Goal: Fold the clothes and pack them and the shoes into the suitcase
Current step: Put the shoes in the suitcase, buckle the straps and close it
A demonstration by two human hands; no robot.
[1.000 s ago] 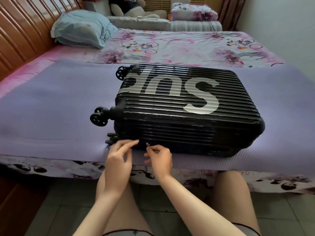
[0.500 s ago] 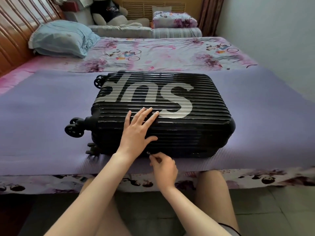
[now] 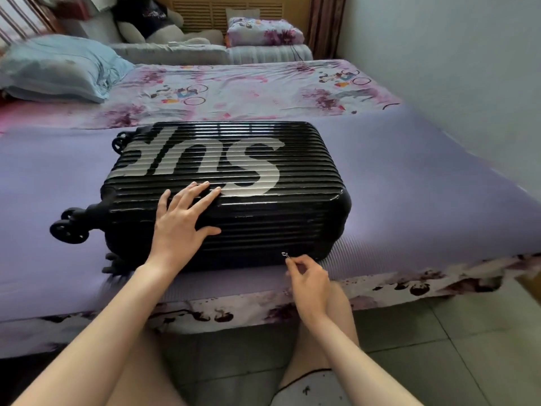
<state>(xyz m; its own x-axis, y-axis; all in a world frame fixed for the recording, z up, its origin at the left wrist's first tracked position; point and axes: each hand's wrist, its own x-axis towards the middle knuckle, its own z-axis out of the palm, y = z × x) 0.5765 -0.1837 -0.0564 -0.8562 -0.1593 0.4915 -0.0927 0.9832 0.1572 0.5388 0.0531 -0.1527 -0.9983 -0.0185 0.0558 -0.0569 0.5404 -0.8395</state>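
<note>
A black ribbed hard-shell suitcase [image 3: 234, 159] with large silver letters lies flat and closed on the purple mat [image 3: 424, 186], wheels pointing left. My left hand [image 3: 183, 218] presses flat on its near top edge, fingers spread. My right hand [image 3: 307, 276] pinches the small metal zipper pull [image 3: 285, 255] low on the suitcase's near side, towards its right end. No clothes or shoes are in sight.
The mat covers the near part of a bed with a floral sheet [image 3: 248, 89]. A blue pillow [image 3: 58, 68] lies at the back left, a plush toy [image 3: 158, 24] and folded bedding [image 3: 263, 33] at the far end. A wall stands on the right; tiled floor [image 3: 468, 347] lies below.
My left hand left the zipper area and went flat onto the suitcase top. My right hand has drawn the zipper pull rightwards along the near side.
</note>
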